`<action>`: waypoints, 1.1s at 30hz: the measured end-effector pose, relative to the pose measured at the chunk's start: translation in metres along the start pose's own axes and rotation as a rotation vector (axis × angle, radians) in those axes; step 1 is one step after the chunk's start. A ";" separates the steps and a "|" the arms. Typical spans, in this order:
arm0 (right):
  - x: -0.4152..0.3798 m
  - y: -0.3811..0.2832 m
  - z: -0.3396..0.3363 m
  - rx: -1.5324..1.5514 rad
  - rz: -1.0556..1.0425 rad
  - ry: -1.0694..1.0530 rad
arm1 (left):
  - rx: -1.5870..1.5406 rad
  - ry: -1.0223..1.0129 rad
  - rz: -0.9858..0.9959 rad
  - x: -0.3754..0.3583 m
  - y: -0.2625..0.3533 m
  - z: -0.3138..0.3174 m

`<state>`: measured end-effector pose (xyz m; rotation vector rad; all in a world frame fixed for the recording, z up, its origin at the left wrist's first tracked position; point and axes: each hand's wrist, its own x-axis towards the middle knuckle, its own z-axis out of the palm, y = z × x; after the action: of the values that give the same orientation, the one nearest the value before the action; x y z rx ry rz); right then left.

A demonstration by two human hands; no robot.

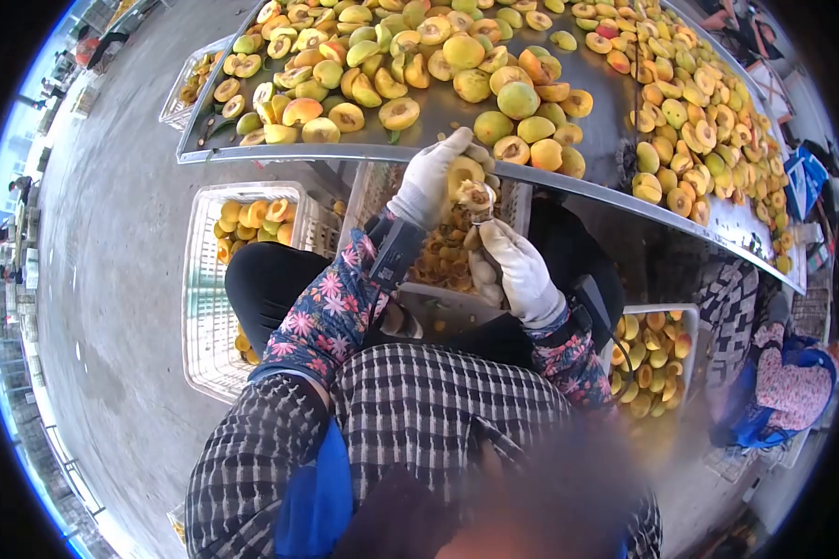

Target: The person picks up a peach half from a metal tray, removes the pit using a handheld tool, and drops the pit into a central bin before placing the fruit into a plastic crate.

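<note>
My left hand (428, 184), in a white glove, is closed around a yellow peach half (462, 171) just below the metal table's front edge. My right hand (520, 272), gloved as well, grips a small pitting tool (481, 218); its handle is mostly hidden by the fingers. The tool's tip meets a pale, brownish piece of peach flesh or pit (475, 195) beside the half. Beneath both hands is a crate (364, 200) with peach scraps (438, 259) in it. Many cut and whole peaches (399, 114) lie on the table right above my left hand.
The metal table (615, 121) spans the front, heaped with peaches at right. A white crate (216, 340) of peach halves stands left, another crate (693, 321) right. A co-worker in a pink sleeve (792, 391) sits at far right. Concrete floor (112, 279) extends left.
</note>
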<state>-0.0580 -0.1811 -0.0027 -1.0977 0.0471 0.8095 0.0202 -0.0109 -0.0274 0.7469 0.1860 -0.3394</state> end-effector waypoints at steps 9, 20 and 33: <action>-0.001 0.025 -0.045 -1.124 -0.207 0.182 | 0.705 0.365 0.493 -0.050 0.079 -0.059; 0.003 0.020 -0.035 -1.327 0.009 0.158 | 1.979 0.512 0.364 0.001 0.113 -0.048; 0.008 0.025 -0.039 -1.030 -0.428 0.227 | 0.545 0.093 0.398 0.045 0.069 -0.050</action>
<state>-0.0535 -0.2030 -0.0444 -2.0745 -0.4473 0.2782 0.0852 0.0602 -0.0332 1.3146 0.0258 0.0326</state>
